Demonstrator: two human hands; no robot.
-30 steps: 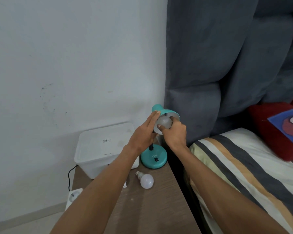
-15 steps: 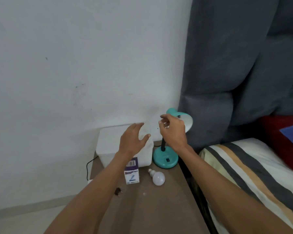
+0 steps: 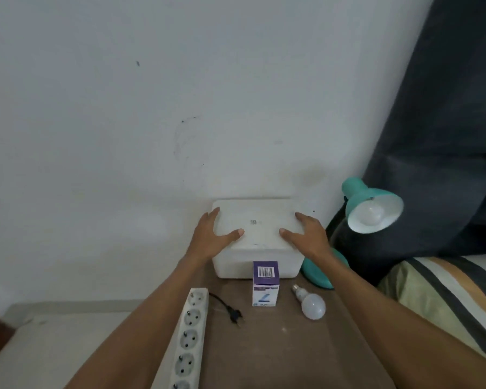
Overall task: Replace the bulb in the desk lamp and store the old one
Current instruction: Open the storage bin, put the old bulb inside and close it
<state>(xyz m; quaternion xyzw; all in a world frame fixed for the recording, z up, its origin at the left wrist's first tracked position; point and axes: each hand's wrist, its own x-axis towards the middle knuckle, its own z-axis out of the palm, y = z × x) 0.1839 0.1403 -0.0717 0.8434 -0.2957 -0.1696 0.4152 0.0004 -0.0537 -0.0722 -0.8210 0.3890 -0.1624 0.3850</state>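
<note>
A teal desk lamp (image 3: 372, 209) stands at the right of the brown nightstand, with a white bulb (image 3: 372, 216) in its shade. Another white bulb (image 3: 312, 304) lies loose on the nightstand, near the lamp's base. A purple and white bulb carton (image 3: 265, 283) stands in front of a white lidded storage box (image 3: 254, 240) against the wall. My left hand (image 3: 212, 235) rests on the lid's left edge and my right hand (image 3: 306, 234) on its right edge, thumbs on top and fingers spread along the sides.
A white power strip (image 3: 190, 335) lies along the nightstand's left edge, with a black plug (image 3: 235, 315) and cord beside it. A bed with a striped cover (image 3: 443, 290) and a dark grey padded headboard (image 3: 446, 136) borders the right side.
Both hands left the lamp's bulb and shade, moved left and down, and now lie on the white box's lid. My view has swung left and down.
</note>
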